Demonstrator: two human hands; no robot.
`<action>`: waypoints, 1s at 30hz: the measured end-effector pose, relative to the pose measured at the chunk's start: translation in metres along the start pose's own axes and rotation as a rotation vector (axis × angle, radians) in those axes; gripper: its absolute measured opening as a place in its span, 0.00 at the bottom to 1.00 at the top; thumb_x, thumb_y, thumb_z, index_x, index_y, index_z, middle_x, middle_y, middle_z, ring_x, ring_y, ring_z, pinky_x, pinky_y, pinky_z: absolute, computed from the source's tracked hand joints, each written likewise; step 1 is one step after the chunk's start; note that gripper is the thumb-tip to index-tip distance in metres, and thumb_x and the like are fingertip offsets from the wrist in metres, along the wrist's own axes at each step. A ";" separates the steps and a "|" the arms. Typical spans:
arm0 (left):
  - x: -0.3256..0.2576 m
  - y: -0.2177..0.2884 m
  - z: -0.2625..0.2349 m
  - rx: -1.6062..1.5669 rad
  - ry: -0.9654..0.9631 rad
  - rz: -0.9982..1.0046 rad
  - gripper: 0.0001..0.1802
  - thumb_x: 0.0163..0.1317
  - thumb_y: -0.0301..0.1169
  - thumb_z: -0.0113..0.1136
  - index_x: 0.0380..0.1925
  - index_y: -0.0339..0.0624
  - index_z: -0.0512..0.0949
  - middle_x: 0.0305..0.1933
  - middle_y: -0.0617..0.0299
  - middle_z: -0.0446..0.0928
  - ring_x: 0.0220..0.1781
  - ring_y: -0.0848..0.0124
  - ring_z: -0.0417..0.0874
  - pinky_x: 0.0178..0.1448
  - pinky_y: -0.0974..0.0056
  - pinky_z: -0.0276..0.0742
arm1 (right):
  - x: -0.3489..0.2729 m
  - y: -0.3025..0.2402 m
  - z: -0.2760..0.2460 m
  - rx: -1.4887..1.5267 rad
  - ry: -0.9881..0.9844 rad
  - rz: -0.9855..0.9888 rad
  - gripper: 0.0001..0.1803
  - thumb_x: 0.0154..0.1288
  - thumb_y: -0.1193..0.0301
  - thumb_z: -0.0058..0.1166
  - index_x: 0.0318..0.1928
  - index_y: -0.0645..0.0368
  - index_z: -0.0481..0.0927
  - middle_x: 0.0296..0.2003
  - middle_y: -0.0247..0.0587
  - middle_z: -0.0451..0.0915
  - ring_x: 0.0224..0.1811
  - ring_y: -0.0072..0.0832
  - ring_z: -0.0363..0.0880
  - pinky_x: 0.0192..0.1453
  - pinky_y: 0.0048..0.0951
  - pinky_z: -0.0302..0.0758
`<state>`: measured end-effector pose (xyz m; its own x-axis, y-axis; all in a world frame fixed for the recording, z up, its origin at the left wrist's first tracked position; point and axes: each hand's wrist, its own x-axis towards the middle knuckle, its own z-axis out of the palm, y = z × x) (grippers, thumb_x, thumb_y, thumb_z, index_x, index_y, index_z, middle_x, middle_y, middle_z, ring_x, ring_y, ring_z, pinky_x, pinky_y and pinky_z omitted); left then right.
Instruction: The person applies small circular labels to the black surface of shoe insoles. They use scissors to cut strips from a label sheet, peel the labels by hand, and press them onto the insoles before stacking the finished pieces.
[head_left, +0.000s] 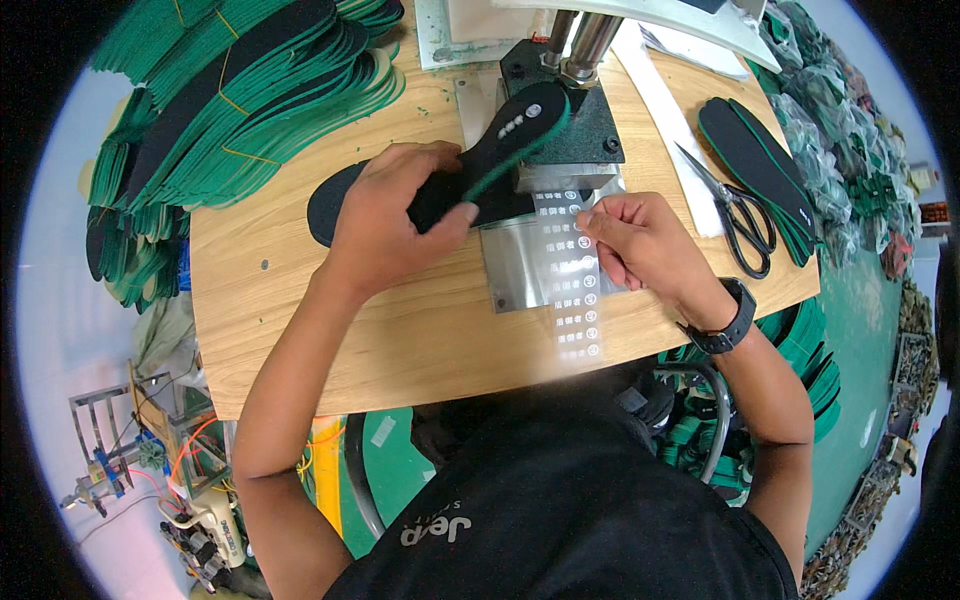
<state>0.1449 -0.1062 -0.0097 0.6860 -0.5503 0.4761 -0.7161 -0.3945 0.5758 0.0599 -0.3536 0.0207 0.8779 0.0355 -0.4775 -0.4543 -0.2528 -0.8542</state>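
Observation:
My left hand (pixel 385 220) is closed on a black insole (pixel 515 140) with a green edge, tilted up, a white printed mark on its raised end. Beneath this hand another dark insole (pixel 332 200) lies flat, stretching toward the block of a press (pixel 572 140). The fingers of my right hand (pixel 645 240) pinch the edge of a clear strip of white printed transfers (pixel 570 285). That strip runs from just below the press block, over a metal plate (pixel 512 265), to the table's front edge.
Tied stacks of green-edged insoles (pixel 240 100) fill the back left. Black-handled scissors (pixel 740 215) lie on the right beside a few loose insoles (pixel 760 165) and a long white strip (pixel 670 130). Bagged goods (pixel 830 130) are heaped beyond the wooden table (pixel 300 340).

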 end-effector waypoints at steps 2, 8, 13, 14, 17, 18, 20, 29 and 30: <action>0.002 0.007 -0.003 0.078 -0.064 -0.022 0.25 0.46 0.36 0.68 0.44 0.36 0.76 0.43 0.52 0.78 0.48 0.55 0.77 0.54 0.59 0.73 | 0.000 0.003 0.000 0.019 0.007 -0.011 0.18 0.69 0.65 0.51 0.21 0.59 0.73 0.10 0.30 0.68 0.09 0.13 0.59 0.14 0.18 0.54; 0.001 0.006 -0.005 0.196 -0.159 -0.002 0.31 0.42 0.36 0.73 0.48 0.38 0.75 0.51 0.52 0.76 0.54 0.53 0.75 0.59 0.58 0.71 | -0.013 0.005 0.000 0.006 0.005 -0.058 0.15 0.68 0.65 0.50 0.27 0.61 0.77 0.12 0.30 0.71 0.13 0.15 0.65 0.17 0.20 0.60; 0.001 0.000 0.001 0.126 0.014 0.088 0.15 0.52 0.33 0.63 0.38 0.36 0.78 0.36 0.52 0.79 0.37 0.59 0.80 0.45 0.62 0.76 | -0.048 0.020 0.006 0.047 -0.137 -0.258 0.11 0.68 0.71 0.49 0.29 0.63 0.77 0.14 0.30 0.73 0.18 0.13 0.69 0.23 0.17 0.64; 0.001 0.001 -0.002 0.046 -0.004 -0.119 0.12 0.54 0.32 0.60 0.36 0.36 0.78 0.31 0.54 0.78 0.33 0.64 0.77 0.40 0.64 0.74 | -0.048 0.020 0.007 0.003 -0.196 -0.265 0.11 0.69 0.70 0.49 0.30 0.63 0.77 0.14 0.29 0.72 0.16 0.12 0.68 0.21 0.16 0.61; 0.002 0.006 -0.013 -0.219 0.032 -0.518 0.08 0.59 0.30 0.54 0.31 0.35 0.77 0.20 0.63 0.71 0.23 0.76 0.70 0.30 0.71 0.67 | -0.035 0.010 0.008 -0.046 -0.161 -0.125 0.12 0.70 0.67 0.50 0.30 0.60 0.77 0.13 0.28 0.71 0.13 0.12 0.66 0.17 0.16 0.58; -0.003 -0.002 -0.011 -0.325 0.124 -0.517 0.08 0.60 0.30 0.53 0.30 0.35 0.77 0.18 0.67 0.68 0.22 0.80 0.66 0.28 0.72 0.63 | -0.023 0.004 0.007 -0.054 -0.124 -0.051 0.13 0.70 0.66 0.51 0.29 0.60 0.76 0.12 0.28 0.71 0.13 0.12 0.65 0.16 0.16 0.57; -0.006 -0.011 -0.007 -0.461 0.230 -0.480 0.09 0.62 0.30 0.52 0.29 0.36 0.77 0.18 0.75 0.63 0.21 0.85 0.60 0.25 0.74 0.57 | -0.003 0.005 -0.003 0.046 -0.074 -0.004 0.16 0.69 0.63 0.52 0.25 0.58 0.75 0.11 0.29 0.70 0.10 0.12 0.62 0.14 0.16 0.56; -0.007 -0.014 -0.003 -0.440 0.210 -0.455 0.09 0.62 0.31 0.53 0.30 0.37 0.78 0.17 0.74 0.65 0.21 0.84 0.62 0.25 0.74 0.59 | 0.005 0.003 0.000 0.052 -0.001 0.008 0.16 0.67 0.64 0.56 0.24 0.59 0.75 0.10 0.30 0.69 0.08 0.13 0.59 0.12 0.16 0.53; -0.007 -0.012 -0.005 -0.389 0.165 -0.471 0.09 0.63 0.30 0.52 0.33 0.36 0.78 0.21 0.74 0.67 0.24 0.84 0.63 0.29 0.74 0.61 | 0.004 0.003 0.001 0.057 -0.004 0.011 0.16 0.66 0.64 0.56 0.24 0.59 0.75 0.10 0.30 0.69 0.08 0.13 0.59 0.12 0.16 0.53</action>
<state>0.1498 -0.0936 -0.0167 0.9493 -0.2496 0.1909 -0.2543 -0.2531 0.9334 0.0620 -0.3535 0.0157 0.8720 0.0370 -0.4880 -0.4724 -0.1974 -0.8590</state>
